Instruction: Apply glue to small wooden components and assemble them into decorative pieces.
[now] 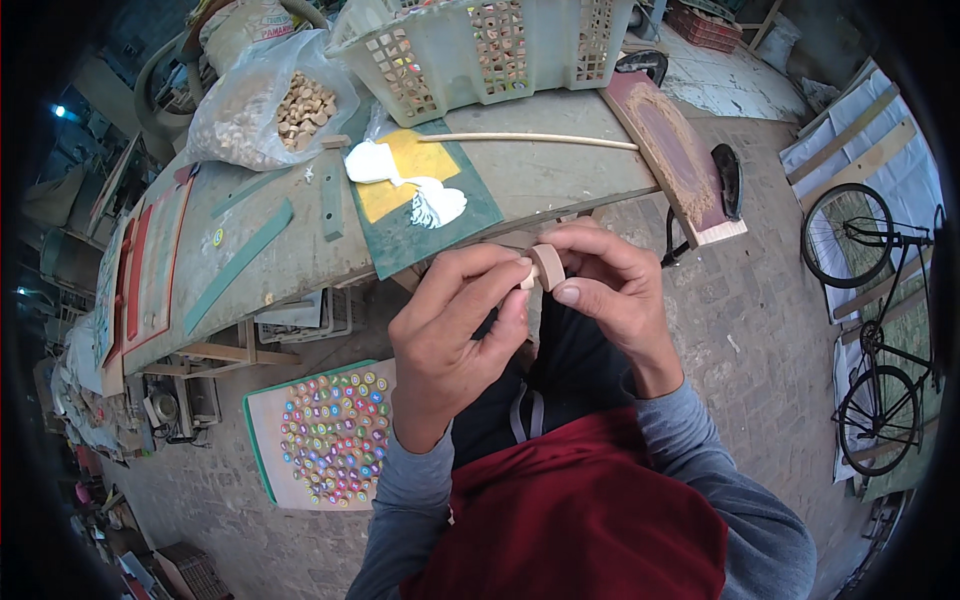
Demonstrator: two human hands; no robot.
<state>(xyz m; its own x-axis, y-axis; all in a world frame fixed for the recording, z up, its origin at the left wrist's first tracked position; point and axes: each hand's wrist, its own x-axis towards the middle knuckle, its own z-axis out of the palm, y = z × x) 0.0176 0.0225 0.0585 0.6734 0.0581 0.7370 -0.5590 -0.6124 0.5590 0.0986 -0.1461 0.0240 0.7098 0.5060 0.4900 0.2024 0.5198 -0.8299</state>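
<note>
Above my lap, my right hand (622, 295) grips a small round wooden disc (548, 266) by its edge, between thumb and fingers. Pinched in my left hand (450, 325) is a small pale wooden knob (528, 280), which meets the flat face of the disc. Fingertips partly cover both pieces, so I cannot tell whether they are fixed together. Just beyond my hands, white paste (438, 205) lies on a yellow sheet (408, 160) on a green board (375, 240). A clear plastic bag (235, 125) of small wooden knobs (305, 108) stands at the far left.
A pale plastic crate (465, 60) of colourful pieces stands on the workbench (550, 165). A thin wooden stick (540, 138) lies near it. At right is a sawdust-covered board (675, 150). Many lettered discs (335, 430) cover a panel low at left. A bicycle (870, 330) is far right.
</note>
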